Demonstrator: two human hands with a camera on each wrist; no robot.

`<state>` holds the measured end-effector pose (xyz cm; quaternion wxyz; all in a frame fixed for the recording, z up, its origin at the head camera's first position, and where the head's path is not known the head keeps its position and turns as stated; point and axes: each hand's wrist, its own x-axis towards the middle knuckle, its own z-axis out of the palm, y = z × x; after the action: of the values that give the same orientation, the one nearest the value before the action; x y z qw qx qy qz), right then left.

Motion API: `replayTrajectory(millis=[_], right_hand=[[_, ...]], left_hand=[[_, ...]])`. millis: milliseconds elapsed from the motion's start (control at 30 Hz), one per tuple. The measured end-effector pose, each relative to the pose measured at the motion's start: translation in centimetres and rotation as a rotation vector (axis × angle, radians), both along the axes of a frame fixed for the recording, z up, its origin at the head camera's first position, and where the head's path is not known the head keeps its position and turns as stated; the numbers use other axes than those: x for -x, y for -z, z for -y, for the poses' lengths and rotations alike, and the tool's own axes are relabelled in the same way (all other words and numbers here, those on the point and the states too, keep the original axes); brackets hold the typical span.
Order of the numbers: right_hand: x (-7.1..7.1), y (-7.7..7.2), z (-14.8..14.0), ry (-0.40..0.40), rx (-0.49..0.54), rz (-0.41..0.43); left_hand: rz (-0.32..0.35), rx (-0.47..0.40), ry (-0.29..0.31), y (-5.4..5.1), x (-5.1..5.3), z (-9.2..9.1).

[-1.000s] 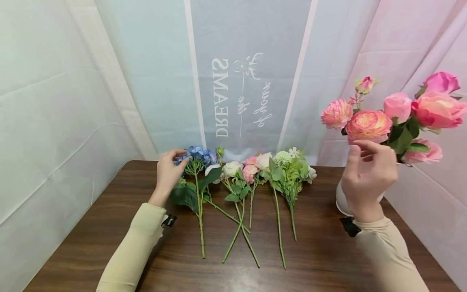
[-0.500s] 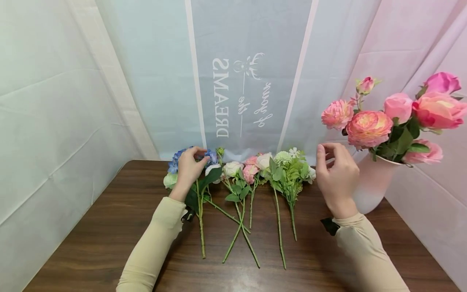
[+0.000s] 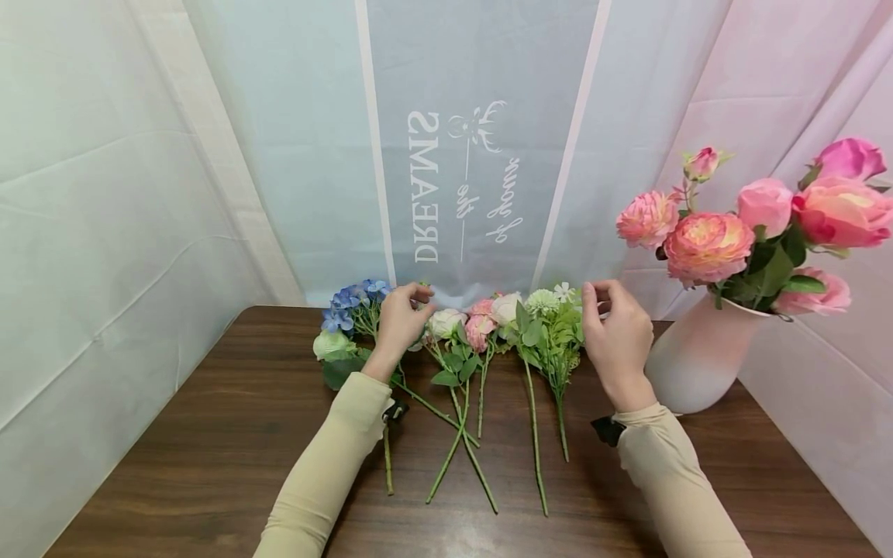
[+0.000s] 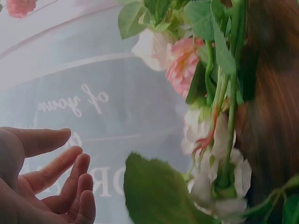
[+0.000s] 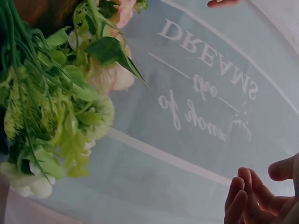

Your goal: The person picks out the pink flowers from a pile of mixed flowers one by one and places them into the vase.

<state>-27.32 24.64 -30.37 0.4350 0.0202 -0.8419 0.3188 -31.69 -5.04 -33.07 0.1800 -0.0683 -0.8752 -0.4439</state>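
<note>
My left hand (image 3: 399, 325) hovers over the row of artificial flowers, fingers loosely bent and holding nothing, thumb apart from them in the left wrist view. It hides part of the blue hydrangea (image 3: 338, 318)'s stem. Near it lie a pale green rose (image 3: 331, 344), a white flower (image 3: 445, 322) and a pink flower (image 3: 478, 331). Relaxed and holding nothing, my right hand (image 3: 618, 333) is above the table between the vase (image 3: 701, 368) and the flower row's right end. Close to it are a white rose (image 3: 505, 308), a pale green pompom flower (image 3: 541, 302) and leafy greenery (image 3: 558, 349).
Pink and coral flowers (image 3: 708, 246) stand upright in the pink-and-white vase at the right. Several green stems (image 3: 466, 457) point toward the front of the dark wooden table (image 3: 209, 442), some crossing. A printed curtain (image 3: 481, 70) hangs behind the table.
My left hand has moved right, from the blue hydrangea to beside the white flower. My right hand has come left, away from the vase and its flowers. The flowers have stayed about where they were.
</note>
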Motion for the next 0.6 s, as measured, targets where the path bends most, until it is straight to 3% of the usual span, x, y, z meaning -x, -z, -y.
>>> replayTrajectory(millis=[467,600], right_hand=[[0.3,1.5,-0.1,0.025,-0.017,0.22],[0.4,1.8,-0.3,0.024,-0.019,0.244]], left_hand=[[0.064,0.101,0.056,1.0,0.6,-3.1],[0.096,0.12,0.072,1.4,0.5,-3.7]])
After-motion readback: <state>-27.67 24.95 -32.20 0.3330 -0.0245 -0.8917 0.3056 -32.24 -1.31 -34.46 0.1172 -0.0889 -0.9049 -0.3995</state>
